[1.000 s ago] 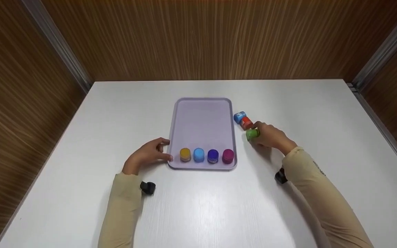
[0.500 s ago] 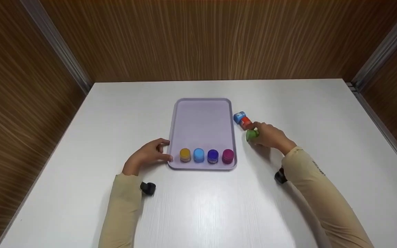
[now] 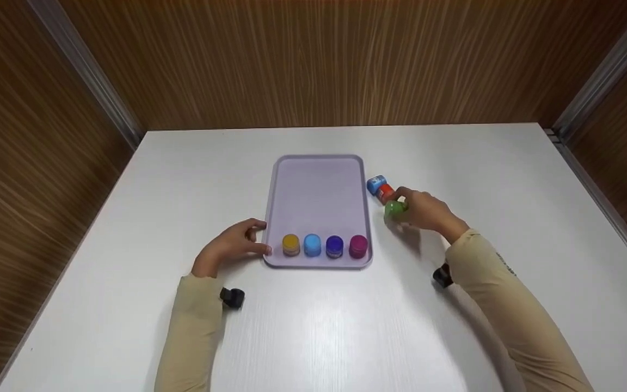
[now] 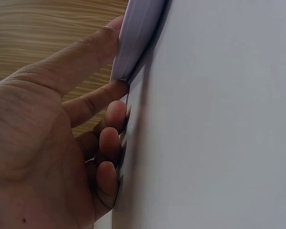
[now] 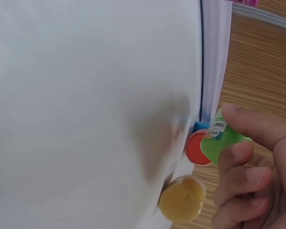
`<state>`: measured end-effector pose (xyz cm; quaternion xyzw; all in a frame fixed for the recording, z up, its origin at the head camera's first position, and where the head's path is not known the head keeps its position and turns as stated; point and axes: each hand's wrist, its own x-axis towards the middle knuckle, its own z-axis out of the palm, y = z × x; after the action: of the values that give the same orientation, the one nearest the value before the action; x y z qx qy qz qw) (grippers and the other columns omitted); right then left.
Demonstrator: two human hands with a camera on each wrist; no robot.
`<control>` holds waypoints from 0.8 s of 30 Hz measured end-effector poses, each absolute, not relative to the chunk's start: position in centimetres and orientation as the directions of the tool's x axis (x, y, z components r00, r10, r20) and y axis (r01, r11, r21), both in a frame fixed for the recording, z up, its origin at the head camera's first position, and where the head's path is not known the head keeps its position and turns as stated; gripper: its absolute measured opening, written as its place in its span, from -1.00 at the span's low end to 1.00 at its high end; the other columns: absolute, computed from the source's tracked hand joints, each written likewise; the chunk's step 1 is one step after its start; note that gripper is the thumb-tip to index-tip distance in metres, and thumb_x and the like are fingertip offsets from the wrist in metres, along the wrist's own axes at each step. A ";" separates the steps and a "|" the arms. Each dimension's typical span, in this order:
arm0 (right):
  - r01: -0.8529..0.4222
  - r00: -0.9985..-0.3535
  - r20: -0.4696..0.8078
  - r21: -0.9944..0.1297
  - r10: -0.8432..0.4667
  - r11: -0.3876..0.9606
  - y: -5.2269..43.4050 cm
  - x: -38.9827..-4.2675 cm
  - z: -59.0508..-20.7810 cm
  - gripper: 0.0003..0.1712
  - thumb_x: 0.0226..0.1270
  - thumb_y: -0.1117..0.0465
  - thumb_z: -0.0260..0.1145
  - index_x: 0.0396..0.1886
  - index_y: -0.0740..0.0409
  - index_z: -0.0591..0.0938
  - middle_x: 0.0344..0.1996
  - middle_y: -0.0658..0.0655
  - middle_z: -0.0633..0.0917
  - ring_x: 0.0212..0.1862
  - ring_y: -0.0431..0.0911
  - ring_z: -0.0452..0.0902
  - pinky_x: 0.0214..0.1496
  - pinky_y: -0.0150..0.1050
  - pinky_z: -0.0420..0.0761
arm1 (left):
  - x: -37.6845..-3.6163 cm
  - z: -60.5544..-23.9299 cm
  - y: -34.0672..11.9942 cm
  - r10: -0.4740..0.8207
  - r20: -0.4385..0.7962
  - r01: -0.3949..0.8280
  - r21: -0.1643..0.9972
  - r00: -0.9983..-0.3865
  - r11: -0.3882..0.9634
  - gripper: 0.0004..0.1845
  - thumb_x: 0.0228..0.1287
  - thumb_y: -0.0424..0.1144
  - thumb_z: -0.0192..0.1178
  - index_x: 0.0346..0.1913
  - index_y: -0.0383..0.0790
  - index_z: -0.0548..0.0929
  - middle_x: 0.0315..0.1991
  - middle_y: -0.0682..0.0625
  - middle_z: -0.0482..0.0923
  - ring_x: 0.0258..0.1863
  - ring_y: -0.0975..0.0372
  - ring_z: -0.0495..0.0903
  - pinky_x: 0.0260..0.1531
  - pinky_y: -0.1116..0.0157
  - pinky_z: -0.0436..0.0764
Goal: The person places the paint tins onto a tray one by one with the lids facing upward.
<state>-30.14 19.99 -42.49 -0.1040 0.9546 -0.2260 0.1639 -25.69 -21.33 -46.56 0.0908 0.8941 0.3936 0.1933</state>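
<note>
The left hand [image 3: 230, 246] rests on the white surface [image 3: 128, 218], at the left side of the tray [image 3: 319, 185]. Its fingers [image 4: 93, 102] are loosely bent and touch the near left corner of the tray; they do not close around it. Inside the tray, along its near edge, four small jars stand in one row: the yellow jar [image 3: 291, 244], the light blue jar [image 3: 312, 245], the dark blue jar [image 3: 334, 246] and the pink jar [image 3: 358, 246]. The far part of the tray is bare. Just right of the tray, on the surface, lie the blue jar [image 3: 376, 184] and the red jar [image 3: 386, 193], close together. Beside them, a little nearer, the right hand [image 3: 425, 210] grasps the green jar [image 3: 394, 209] between thumb and fingers. In the right wrist view one more yellow jar [image 5: 182, 199] shows just beside this hand.
</note>
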 end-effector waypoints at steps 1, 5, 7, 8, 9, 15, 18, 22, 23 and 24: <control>-0.135 -0.926 -0.254 -0.468 -0.279 0.873 19.9 -30.1 -42.5 -0.54 0.24 0.19 0.30 0.16 0.00 0.50 -0.39 0.12 0.53 -0.29 -0.03 0.41 -0.34 -0.23 0.36 | -25.7 -46.6 -21.3 0.314 -0.273 0.010 0.740 -0.909 0.672 -0.24 0.07 -0.10 0.43 0.33 -0.26 0.40 -0.37 0.04 0.33 -0.32 0.22 0.31 -0.19 0.27 0.31; -0.170 -0.930 -0.210 -0.485 -0.303 0.858 19.7 -29.8 -42.3 -0.52 0.21 0.13 0.36 0.14 0.03 0.52 -0.40 0.10 0.52 -0.28 -0.03 0.39 -0.34 -0.22 0.35 | -25.6 -46.6 -21.4 0.320 -0.267 0.015 0.747 -0.909 0.665 -0.25 0.08 -0.11 0.42 0.33 -0.27 0.40 -0.37 0.04 0.32 -0.33 0.22 0.30 -0.20 0.27 0.31; -0.179 -0.930 -0.196 -0.496 -0.310 0.849 19.6 -29.8 -42.2 -0.52 0.20 0.12 0.38 0.12 0.06 0.53 -0.36 0.11 0.55 -0.27 -0.02 0.40 -0.32 -0.21 0.36 | -25.6 -46.7 -21.4 0.324 -0.262 0.018 0.752 -0.909 0.659 -0.26 0.09 -0.12 0.41 0.33 -0.28 0.40 -0.37 0.04 0.32 -0.33 0.22 0.30 -0.20 0.27 0.31; -0.182 -0.931 -0.191 -0.499 -0.312 0.847 19.6 -29.7 -42.1 -0.52 0.20 0.11 0.38 0.11 0.08 0.53 -0.34 0.13 0.56 -0.26 -0.02 0.41 -0.30 -0.21 0.38 | -25.6 -46.7 -21.4 0.325 -0.261 0.019 0.753 -0.909 0.658 -0.27 0.09 -0.13 0.40 0.32 -0.28 0.40 -0.36 0.04 0.32 -0.33 0.22 0.30 -0.20 0.26 0.31; -0.183 -0.931 -0.188 -0.502 -0.313 0.845 19.5 -29.7 -42.0 -0.52 0.20 0.10 0.39 0.11 0.09 0.53 -0.32 0.14 0.58 -0.26 -0.02 0.42 -0.29 -0.21 0.39 | -25.6 -46.8 -21.4 0.325 -0.259 0.021 0.754 -0.910 0.657 -0.27 0.10 -0.13 0.40 0.32 -0.28 0.41 -0.36 0.04 0.32 -0.33 0.22 0.30 -0.20 0.26 0.31; -0.194 -0.928 -0.178 -0.520 -0.328 0.832 19.4 -29.6 -41.6 -0.52 0.18 0.09 0.41 0.07 0.13 0.53 -0.25 0.20 0.61 -0.26 -0.02 0.44 -0.30 -0.23 0.40 | -25.7 -46.9 -21.4 0.319 -0.258 0.018 0.752 -0.912 0.659 -0.28 0.09 -0.12 0.40 0.31 -0.26 0.42 -0.34 0.03 0.34 -0.31 0.21 0.31 -0.18 0.26 0.31; -0.204 -0.925 -0.170 -0.528 -0.338 0.824 19.3 -29.5 -41.5 -0.52 0.17 0.10 0.42 0.05 0.15 0.53 -0.23 0.21 0.61 -0.25 -0.01 0.45 -0.31 -0.24 0.38 | -25.8 -46.8 -21.4 0.317 -0.261 0.014 0.751 -0.912 0.661 -0.29 0.10 -0.13 0.40 0.32 -0.27 0.42 -0.34 0.03 0.34 -0.31 0.21 0.31 -0.19 0.26 0.31; -0.193 -0.920 -0.182 -0.560 -0.347 0.806 19.2 -29.5 -41.4 -0.53 0.18 0.11 0.42 0.05 0.15 0.52 -0.24 0.20 0.61 -0.29 -0.03 0.46 -0.34 -0.27 0.42 | -25.8 -46.8 -21.5 0.317 -0.262 0.016 0.748 -0.912 0.663 -0.28 0.10 -0.13 0.40 0.32 -0.28 0.41 -0.35 0.02 0.35 -0.32 0.21 0.32 -0.20 0.27 0.31; -0.186 -0.917 -0.190 -0.573 -0.350 0.798 19.1 -29.5 -41.4 -0.53 0.18 0.12 0.42 0.06 0.15 0.51 -0.25 0.20 0.60 -0.32 -0.05 0.46 -0.37 -0.28 0.43 | -25.8 -46.8 -21.5 0.317 -0.262 0.015 0.748 -0.911 0.663 -0.28 0.10 -0.13 0.40 0.32 -0.29 0.41 -0.34 0.02 0.35 -0.32 0.21 0.32 -0.20 0.27 0.31; -0.180 -0.914 -0.196 -0.585 -0.354 0.791 19.0 -29.5 -41.4 -0.53 0.19 0.12 0.41 0.06 0.15 0.50 -0.26 0.20 0.60 -0.36 -0.06 0.46 -0.40 -0.28 0.45 | -25.8 -46.8 -21.5 0.314 -0.265 0.010 0.750 -0.912 0.662 -0.28 0.10 -0.13 0.40 0.32 -0.28 0.41 -0.34 0.02 0.35 -0.32 0.21 0.32 -0.20 0.27 0.31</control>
<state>-29.48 19.01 -41.42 -0.1429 0.9344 -0.2902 0.1494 -25.84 -21.49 -46.77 0.0907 0.8916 0.4012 0.1895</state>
